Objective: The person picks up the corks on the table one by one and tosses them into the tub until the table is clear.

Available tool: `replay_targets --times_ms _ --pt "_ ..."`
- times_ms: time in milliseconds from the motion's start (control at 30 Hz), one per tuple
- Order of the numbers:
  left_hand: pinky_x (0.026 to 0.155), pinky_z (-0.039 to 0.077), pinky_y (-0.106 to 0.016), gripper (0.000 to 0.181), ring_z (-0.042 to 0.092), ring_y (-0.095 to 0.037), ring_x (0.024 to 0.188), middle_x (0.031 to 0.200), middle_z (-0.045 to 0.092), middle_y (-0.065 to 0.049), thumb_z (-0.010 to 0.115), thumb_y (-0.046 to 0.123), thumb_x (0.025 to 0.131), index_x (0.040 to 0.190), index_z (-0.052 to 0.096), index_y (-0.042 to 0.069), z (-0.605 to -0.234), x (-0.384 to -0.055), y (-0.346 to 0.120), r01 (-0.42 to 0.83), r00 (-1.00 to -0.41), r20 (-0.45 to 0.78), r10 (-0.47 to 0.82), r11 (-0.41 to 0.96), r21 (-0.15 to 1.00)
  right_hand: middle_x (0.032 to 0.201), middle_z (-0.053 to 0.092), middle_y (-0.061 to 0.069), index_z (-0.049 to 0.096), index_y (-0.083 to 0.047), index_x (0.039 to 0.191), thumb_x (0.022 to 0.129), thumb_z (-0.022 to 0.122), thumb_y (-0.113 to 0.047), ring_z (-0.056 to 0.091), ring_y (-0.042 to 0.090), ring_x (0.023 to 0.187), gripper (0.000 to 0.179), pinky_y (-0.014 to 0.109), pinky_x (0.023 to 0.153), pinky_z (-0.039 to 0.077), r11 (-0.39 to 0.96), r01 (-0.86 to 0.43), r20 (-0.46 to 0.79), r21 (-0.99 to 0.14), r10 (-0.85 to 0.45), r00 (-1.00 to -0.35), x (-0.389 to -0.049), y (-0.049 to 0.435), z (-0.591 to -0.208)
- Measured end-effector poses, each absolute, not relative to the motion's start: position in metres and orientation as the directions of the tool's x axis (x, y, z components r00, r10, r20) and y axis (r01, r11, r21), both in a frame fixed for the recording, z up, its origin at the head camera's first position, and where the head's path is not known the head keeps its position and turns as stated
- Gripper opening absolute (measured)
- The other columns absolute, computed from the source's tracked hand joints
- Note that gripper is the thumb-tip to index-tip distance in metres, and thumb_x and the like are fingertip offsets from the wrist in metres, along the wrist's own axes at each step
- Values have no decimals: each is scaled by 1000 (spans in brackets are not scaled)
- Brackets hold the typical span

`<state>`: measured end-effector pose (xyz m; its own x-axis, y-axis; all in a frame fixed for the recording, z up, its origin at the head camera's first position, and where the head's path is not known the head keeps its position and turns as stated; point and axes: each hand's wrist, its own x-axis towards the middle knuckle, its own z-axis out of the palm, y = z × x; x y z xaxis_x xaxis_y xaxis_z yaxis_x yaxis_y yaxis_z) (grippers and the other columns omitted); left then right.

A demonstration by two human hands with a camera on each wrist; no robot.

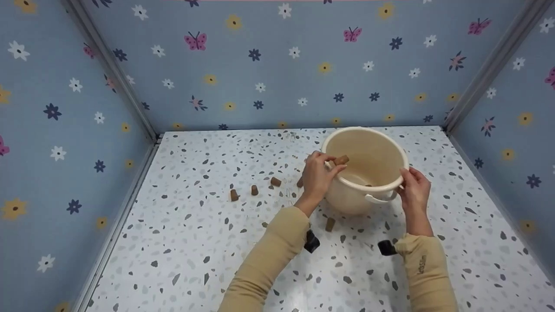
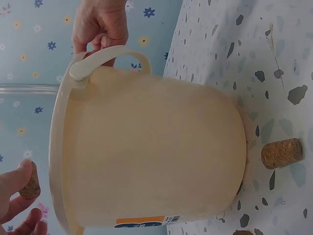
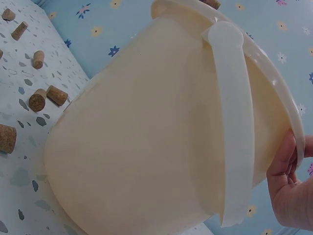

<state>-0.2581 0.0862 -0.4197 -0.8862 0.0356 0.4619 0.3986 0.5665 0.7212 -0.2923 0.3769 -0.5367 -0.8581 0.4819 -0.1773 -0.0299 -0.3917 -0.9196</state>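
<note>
The brown cylindrical cork stopper (image 1: 341,160) could slip early, since only the fingers and thumb of the left hand (image 1: 317,177) hold it; let go too near the left side of the round cream plastic bucket (image 1: 347,199), it might strike the rim and drop outside onto the white, grey-speckled surface (image 1: 182,234); a hard pull by the right hand (image 1: 415,186) could also tip the bucket or drag it against the short brown cork (image 1: 330,224) near its base. The left grip is pinched on the cork stopper, which lies between finger and thumb, above the rim at its left side and apart from it in the left wrist view; the right grip is clamped on the rim's right side, near the curved cream plastic handle (image 1: 376,200); more loose brown corks (image 1: 254,190) lie left of the bucket; whether its base sits fully flat is hard to judge.
</note>
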Motion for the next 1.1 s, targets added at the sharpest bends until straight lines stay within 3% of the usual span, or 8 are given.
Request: replay_targets --times_ms 200,367,567,667,800,900,1033,1100 --pt "70 43 -25 31 50 -15 82 86 57 -3 73 36 68 87 70 11 -420 -259 94 358 -905 425 39 610 707 97 61 7 56 -8 114 79 68 -18 62 19 78 38 32 57 51 -419 -48 -174 -907 477 -862 -288 373 -532" --pt "75 43 -25 47 51 -16 91 95 57 -3 74 41 64 100 67 11 -420 -259 98 337 -916 396 62 653 678 100 62 8 56 -8 113 74 72 -24 63 20 81 44 33 57 51 -368 -65 -134 -927 489 -862 -303 389 -559" --pt "77 42 -24 56 51 -16 93 98 56 -3 72 42 66 110 62 8 -420 -257 99 345 -917 393 72 638 689 86 61 9 57 -1 105 78 66 -7 61 19 68 29 30 50 49 -476 -113 -127 -872 444 -887 -276 363 -516" --pt "75 43 -23 54 52 -16 90 96 56 -4 70 41 69 110 61 7 -420 -257 98 360 -911 407 71 619 698 82 60 8 56 -2 101 77 67 -7 61 18 66 26 26 48 48 -440 -122 -115 -890 474 -873 -260 342 -489" --pt "75 43 -24 48 53 -17 88 94 56 -6 69 37 73 108 61 5 -419 -256 96 370 -909 413 59 572 732 88 58 11 51 1 106 83 61 -8 59 16 68 27 23 50 47 -396 -56 -178 -917 529 -830 -239 313 -448" --pt "74 43 -25 43 54 -17 87 94 57 -7 69 32 75 107 61 4 -419 -254 94 374 -909 415 42 524 765 92 59 10 53 -1 111 80 65 -14 61 16 72 35 27 53 49 -383 -40 -184 -923 529 -829 -252 327 -468" --pt "73 44 -25 38 54 -16 86 94 57 -7 68 28 77 106 61 3 -420 -251 91 404 -897 441 30 460 791 101 60 9 56 -8 113 71 74 -27 62 20 84 50 33 61 51 -358 -62 -138 -931 507 -851 -295 377 -542" --pt "73 45 -25 36 54 -16 86 94 57 -7 67 26 79 105 61 3 -422 -250 88 425 -888 458 30 431 796 104 59 11 53 -6 117 76 71 -24 61 21 86 49 33 62 51 -403 -53 -165 -914 487 -857 -295 379 -543"
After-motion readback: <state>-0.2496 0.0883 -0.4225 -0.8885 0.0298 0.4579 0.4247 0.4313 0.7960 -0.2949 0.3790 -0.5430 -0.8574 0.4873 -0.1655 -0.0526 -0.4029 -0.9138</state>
